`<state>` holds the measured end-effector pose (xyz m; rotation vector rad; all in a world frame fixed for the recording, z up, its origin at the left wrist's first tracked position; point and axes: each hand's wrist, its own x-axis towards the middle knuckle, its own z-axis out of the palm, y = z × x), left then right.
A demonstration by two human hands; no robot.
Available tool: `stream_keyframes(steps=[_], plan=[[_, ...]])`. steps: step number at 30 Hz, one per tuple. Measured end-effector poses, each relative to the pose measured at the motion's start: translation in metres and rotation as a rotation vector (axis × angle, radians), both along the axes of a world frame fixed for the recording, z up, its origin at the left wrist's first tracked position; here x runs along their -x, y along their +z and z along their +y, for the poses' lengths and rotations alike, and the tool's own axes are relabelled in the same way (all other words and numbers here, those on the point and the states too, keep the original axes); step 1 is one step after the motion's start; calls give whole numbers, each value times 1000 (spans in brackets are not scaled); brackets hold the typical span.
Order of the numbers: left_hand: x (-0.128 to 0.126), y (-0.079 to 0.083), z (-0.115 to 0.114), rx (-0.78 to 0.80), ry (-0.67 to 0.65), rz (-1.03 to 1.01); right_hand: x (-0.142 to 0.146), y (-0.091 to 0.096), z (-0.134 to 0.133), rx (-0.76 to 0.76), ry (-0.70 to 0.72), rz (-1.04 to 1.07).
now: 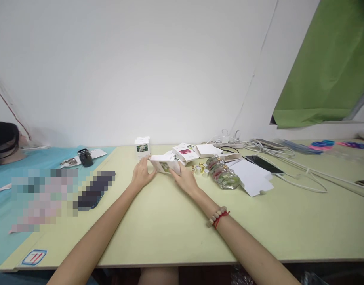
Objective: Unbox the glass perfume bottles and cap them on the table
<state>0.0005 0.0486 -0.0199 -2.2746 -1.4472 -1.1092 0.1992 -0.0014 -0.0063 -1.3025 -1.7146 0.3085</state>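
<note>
A flat white carton with a green plant picture [163, 163] is held tilted above the yellow table between my two hands. My right hand [185, 179] grips its right end, thumb along the printed face. At its left end, my left hand [142, 172] has its fingers and thumb closed about the edge. Behind my left hand stand upright white boxes with a white-flower picture [142, 148]. Several flat white cartons [185, 152] lie in a pile beyond my right hand. Small gold and silver caps [201, 169] and a row of clear glass bottles [225, 174] sit to its right.
White folded card [253, 176] lies beside the bottles, near a phone [263, 164] and looping white cables [306, 171]. To the left are a dark phone [95, 190], a dark jar [85, 157] and a blue cloth [54, 158]. Another person's head [5, 138] shows at far left.
</note>
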Motion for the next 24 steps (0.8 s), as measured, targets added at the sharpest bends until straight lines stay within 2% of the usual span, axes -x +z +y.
stream_keyframes(steps=[3,5,11,15,20,24], plan=[[2,-5,5,19,84,-37,0,-2,4,194,-3,382],[3,-9,8,46,118,-34,-1,-2,7,261,-26,539],[5,-14,13,123,168,12,-11,-3,18,258,-119,840],[5,-14,14,163,177,28,-14,-2,23,252,-40,1078],[5,-13,13,159,187,24,-14,1,25,226,121,1256],[5,-14,13,157,188,26,-18,1,27,268,183,1214]])
